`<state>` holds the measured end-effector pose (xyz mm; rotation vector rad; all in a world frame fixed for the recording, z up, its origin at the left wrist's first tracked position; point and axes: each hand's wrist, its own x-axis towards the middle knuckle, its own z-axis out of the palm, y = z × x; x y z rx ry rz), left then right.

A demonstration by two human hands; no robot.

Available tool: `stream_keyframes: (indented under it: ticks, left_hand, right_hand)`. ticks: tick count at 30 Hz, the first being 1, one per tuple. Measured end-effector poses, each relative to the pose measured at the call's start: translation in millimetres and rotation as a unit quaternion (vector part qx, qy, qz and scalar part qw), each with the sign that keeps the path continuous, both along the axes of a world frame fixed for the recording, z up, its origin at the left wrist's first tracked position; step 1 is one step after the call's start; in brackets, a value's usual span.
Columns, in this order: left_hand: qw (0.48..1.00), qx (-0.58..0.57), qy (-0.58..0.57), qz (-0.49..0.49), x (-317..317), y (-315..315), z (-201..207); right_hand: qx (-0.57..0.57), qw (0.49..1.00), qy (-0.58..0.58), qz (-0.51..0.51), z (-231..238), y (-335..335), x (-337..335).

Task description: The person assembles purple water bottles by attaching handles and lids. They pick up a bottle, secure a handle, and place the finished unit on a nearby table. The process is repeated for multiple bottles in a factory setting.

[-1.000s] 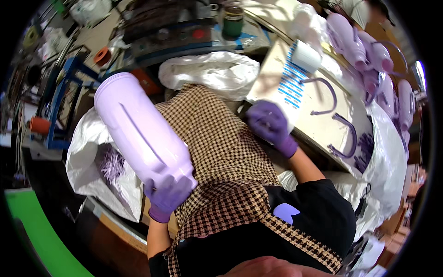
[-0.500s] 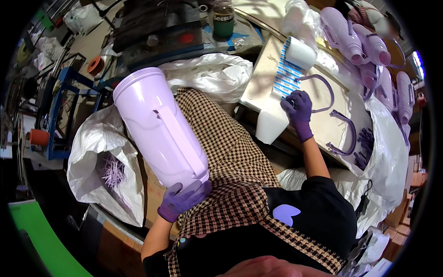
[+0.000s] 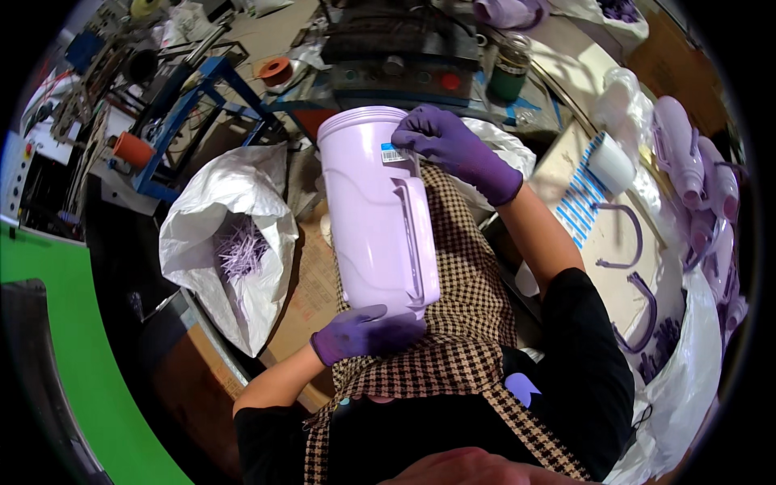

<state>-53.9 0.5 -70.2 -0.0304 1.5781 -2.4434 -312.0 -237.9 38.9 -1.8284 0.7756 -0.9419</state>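
Observation:
A lilac plastic jug body (image 3: 368, 218) with a moulded side handle stands nearly upright over my lap, its ringed rim at the top. My left hand (image 3: 368, 333), in a purple glove, cups its base from below. Near the rim, a small blue and white barcode label (image 3: 391, 153) lies against the jug's wall. The fingers of my gloved right hand (image 3: 453, 145) are pinched together at the label's right edge. Part of the label and the left fingertips are hidden.
On the right, a pale worktable (image 3: 566, 250) bears a label roll (image 3: 612, 164) with its strip laid out, and curved purple handles (image 3: 638, 311). Beyond lie several lilac jugs (image 3: 679, 149). A white sack (image 3: 190, 218) with purple scraps stands left; a dark machine (image 3: 396, 48) is ahead.
My right hand has come from the label strip to the jug's upper wall, bringing a label. The jug has turned more upright and my view has swung left.

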Motion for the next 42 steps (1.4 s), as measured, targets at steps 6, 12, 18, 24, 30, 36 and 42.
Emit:
stream_keyframes:
  ticks: [6, 12, 18, 24, 30, 36, 42]
  left_hand:
    - [0.996, -0.080, 0.027, 0.029, -0.1, 2.4, -7.9]
    - [0.743, 0.570, 0.347, -0.046, 14.5, -0.6, 44.2]
    - [0.177, 0.362, 0.908, -0.116, 63.4, 11.8, 96.5]
    - [0.190, 0.470, 0.857, -0.089, 98.3, -19.4, 81.9]
    - [-0.447, 0.473, 0.659, -0.378, 45.8, -200.8, 122.8]
    - [-0.312, 0.600, 0.667, -0.314, -128.0, -285.9, 186.9]
    - [0.165, 0.433, 0.872, -0.158, -128.0, -451.9, 210.9]
  right_hand:
    - [0.061, 0.997, 0.009, 0.041, -4.6, -10.3, 13.3]
    - [-0.137, 0.956, 0.082, -0.246, -50.7, -25.5, 10.0]
    - [-0.199, 0.934, 0.039, -0.295, -127.8, 21.3, -19.6]
    - [-0.292, 0.930, 0.150, -0.163, -140.9, 83.9, 3.0]
    - [-0.222, 0.949, 0.081, -0.209, -144.3, 75.3, 7.9]
    - [-0.216, 0.951, 0.030, -0.218, -154.3, 73.4, -9.9]
    - [-0.229, 0.952, 0.048, -0.197, -153.5, 68.6, 0.5]
